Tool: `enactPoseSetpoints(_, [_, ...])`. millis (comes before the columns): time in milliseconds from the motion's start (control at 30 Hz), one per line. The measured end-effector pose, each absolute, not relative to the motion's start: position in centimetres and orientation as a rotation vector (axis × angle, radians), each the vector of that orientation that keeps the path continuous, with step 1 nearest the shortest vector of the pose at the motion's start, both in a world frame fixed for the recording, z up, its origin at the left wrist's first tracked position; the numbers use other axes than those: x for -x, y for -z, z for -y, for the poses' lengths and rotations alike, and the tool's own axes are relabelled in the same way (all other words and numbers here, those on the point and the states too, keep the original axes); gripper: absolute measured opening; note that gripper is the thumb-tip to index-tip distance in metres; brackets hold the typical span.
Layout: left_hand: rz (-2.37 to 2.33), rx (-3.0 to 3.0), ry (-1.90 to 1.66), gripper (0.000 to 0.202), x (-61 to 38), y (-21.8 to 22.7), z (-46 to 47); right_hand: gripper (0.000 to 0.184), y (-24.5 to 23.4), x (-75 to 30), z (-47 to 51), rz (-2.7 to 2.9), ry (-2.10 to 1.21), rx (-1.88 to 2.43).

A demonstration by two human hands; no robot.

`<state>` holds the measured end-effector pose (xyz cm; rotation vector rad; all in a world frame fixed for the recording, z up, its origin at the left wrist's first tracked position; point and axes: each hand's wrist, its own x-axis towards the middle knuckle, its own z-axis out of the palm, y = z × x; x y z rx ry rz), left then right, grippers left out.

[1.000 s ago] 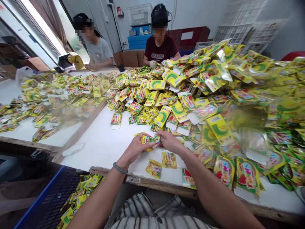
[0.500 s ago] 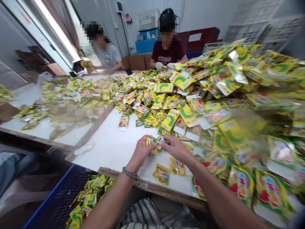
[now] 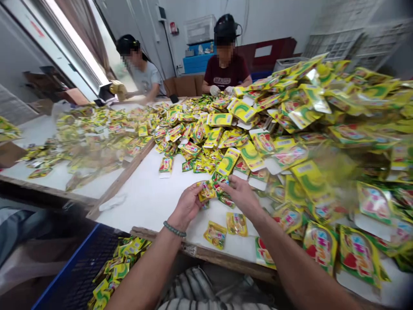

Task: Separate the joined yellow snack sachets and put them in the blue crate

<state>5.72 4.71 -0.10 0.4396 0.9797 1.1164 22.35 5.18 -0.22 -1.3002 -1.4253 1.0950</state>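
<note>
My left hand, with a beaded bracelet on its wrist, pinches a small yellow sachet with a colourful print. Just to its right, the fingertips of my right hand are on a small green sachet; the thumb and fingers partly cover it. Below that hand another green sachet shows. Two yellow sachets, one to the left and one to the right, lie flat on the white table near its front edge.
A tall heap of yellow-green boxes and sachets spreads over the right and back. At lower left stands a blue basket with several packets. A wooden strip divides the tables. Two co-workers sit beyond, one in a maroon shirt.
My hands have moved slightly apart, and the yellow sachet in my left hand is now more exposed. My right hand's fingers have loosened and shifted a little to the right.
</note>
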Motion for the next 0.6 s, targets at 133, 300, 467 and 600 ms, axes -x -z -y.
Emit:
enactPoseSetpoints(133, [-0.954, -0.468, -1.031, 0.014, -6.2, -0.1, -4.8, 0.031, 0.2, -22.0, -5.1, 1.443, -1.063, 1.260])
enactPoseSetpoints(300, [-0.738, -0.424, -1.119, 0.029, -8.2, -0.2, -4.5, 0.032, 1.4, -21.4, -5.2, 1.190, -1.084, 1.306])
enactPoseSetpoints(467, [-0.639, -0.390, -1.213, 0.033, -10.1, -0.3, -4.3, 0.038, 1.2, -21.4, -5.5, 0.914, -1.174, 1.175])
enactPoseSetpoints(600, [-0.683, -0.464, -1.229, 0.030, -10.3, -0.4, -4.5, 0.039, 0.6, -21.8, -5.6, 0.944, -1.232, 1.138])
